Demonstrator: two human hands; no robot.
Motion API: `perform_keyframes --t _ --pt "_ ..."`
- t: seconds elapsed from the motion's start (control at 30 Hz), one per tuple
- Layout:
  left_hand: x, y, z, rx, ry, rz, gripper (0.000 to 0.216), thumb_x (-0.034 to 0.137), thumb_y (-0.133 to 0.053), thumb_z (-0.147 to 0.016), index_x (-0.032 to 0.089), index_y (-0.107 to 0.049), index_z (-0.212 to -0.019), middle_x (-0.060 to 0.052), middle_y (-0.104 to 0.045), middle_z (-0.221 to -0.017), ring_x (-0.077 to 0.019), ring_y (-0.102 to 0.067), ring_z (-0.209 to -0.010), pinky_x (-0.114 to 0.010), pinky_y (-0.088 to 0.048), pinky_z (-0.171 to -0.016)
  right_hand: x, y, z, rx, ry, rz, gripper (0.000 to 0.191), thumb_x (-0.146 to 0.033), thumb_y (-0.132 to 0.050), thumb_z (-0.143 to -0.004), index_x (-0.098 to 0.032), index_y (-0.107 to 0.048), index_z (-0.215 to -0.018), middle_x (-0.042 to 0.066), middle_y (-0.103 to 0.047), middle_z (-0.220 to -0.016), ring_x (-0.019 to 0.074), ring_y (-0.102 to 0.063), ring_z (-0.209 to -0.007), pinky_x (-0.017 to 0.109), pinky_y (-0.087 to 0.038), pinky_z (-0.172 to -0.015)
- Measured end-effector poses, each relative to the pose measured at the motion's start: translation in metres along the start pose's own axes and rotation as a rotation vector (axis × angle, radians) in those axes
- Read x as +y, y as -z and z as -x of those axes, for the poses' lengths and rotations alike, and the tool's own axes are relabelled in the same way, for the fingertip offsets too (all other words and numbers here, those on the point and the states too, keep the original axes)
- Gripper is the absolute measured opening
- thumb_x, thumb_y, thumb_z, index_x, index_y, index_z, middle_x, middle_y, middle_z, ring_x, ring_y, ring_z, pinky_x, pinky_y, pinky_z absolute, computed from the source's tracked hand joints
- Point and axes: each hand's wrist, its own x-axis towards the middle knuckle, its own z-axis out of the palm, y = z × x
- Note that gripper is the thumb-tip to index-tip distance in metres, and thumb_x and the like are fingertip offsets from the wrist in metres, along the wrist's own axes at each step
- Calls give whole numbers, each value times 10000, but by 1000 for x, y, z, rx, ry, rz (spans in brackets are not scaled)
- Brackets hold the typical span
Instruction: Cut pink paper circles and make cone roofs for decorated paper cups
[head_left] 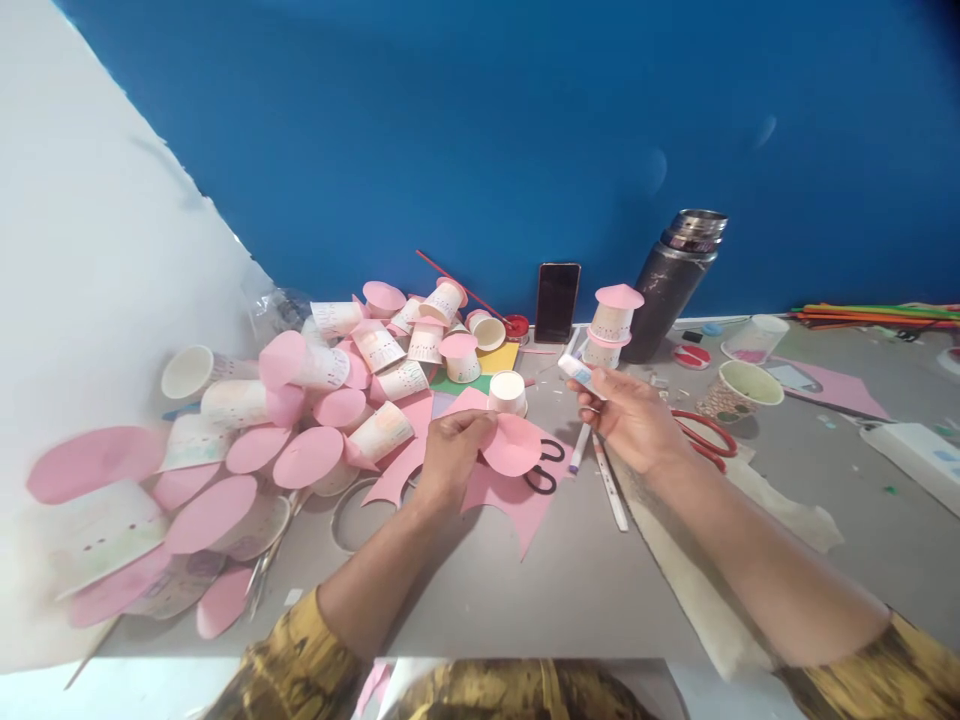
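The left hand (457,440) pinches the near-left edge of a pink paper disc (512,446) between thumb and fingers, while the right hand (626,410) has its fingers closed around a white tube (576,372), perhaps a glue stick, though the view is too soft to read its label. The disc is in front of the person, its broad face turned up toward the camera; being round, it has no clear long axis. The tube's long axis slants, its far end pointing up and left, away from the palm. Just behind the disc an upturned white cup (508,386) stands with its base bare of pink paper. Below lie a cut pink sheet (491,492) and dark scissors (540,490). On the left, a pile of cups (377,345) mostly carries pink paper pieces, so that much looks done; this disc and the bare cup appear not yet joined. Beyond the right hand, a cup stack (611,320) topped with a pink cone stands beside a dark flask (671,290).
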Motion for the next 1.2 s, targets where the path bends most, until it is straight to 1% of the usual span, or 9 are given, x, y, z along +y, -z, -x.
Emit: perform_keyframes --t 0.1,0.27,0.4,0.5,0.63,0.9,1.07,1.13,1.2 --pt "16 10 -6 161 -140 -78 234 386 -726 -738 159 -773 -770 -7 -652 -680 -153 -556 -636 -273 -449 -590 0 1 -6 -79 -115 -130 438 -356 -909 -628 -250 -772 -1030 46 -753 -986 168 -653 -782 290 -556 -642" --pt "49 20 -20 370 -584 -414 249 341 -603 -897 189 -795 -942 -45 -769 -890 -216 -682 -861 -322 -533 -797 7 -1 -5 -138 -186 -135 380 -235 -917 -557 -226 -763 -904 -28 -654 -802 108 -580 -691 255 -549 -650" --pt "51 10 -39 341 -991 -599 284 322 -529 -980 176 -767 -1031 -103 -772 -1091 -243 -692 -1066 -394 -525 -994 15 -2 -6 -125 -193 -95 367 -256 -930 -546 -207 -759 -867 -35 -625 -755 94 -540 -638 226 -490 -570" --pt "39 2 -53 278 -1099 -722 298 310 -486 -1014 194 -756 -1067 -126 -740 -1204 -243 -684 -1127 -419 -537 -1009 20 0 -9 -113 -172 -57 361 -287 -935 -530 -195 -758 -830 -30 -630 -754 92 -523 -626 217 -458 -545" --pt "23 -5 -61 307 -1231 -846 249 284 -533 -1006 249 -780 -1012 -104 -735 -1237 -255 -641 -1211 -454 -525 -1036 24 1 -13 -97 -137 -9 322 -306 -925 -547 -189 -761 -799 -29 -629 -746 84 -495 -619 195 -409 -510" --pt "-2 0 -50 36 -1202 -956 213 282 -569 -978 304 -779 -1003 -94 -703 -1348 -288 -601 -1269 -511 -484 -1060 25 1 -13 -154 -114 33 305 -347 -901 -585 -187 -767 -808 -13 -639 -757 85 -481 -598 197 -386 -470" --pt "-13 12 -37 -27 -1174 -922 158 273 -623 -932 286 -739 -1039 -117 -668 -1374 -299 -581 -1287 -521 -464 -1086 25 3 -13 -173 -116 80 292 -350 -882 -608 -189 -772 -824 -6 -633 -755 91 -495 -614 188 -391 -471" --pt "-11 14 -38 -6 -1090 -862 301 325 -656 -910 266 -685 -1204 -145 -602 -1438 -319 -523 -1359 -544 -417 -1135 26 4 -13 -173 -110 113 295 -357 -873 -619 -195 -775 -845 2 -642 -768 99 -510 -626 192 -401 -475" --pt "-8 14 -41 -9 -920 -779 618 404 -714 -865 250 -527 -1434 -172 -458 -1562 -350 -403 -1466 -573 -356 -1178 27 5 -14 -173 -89 158 291 -371 -861 -634 -202 -771 -853 2 -643 -765 106 -520 -627 198 -413 -481"
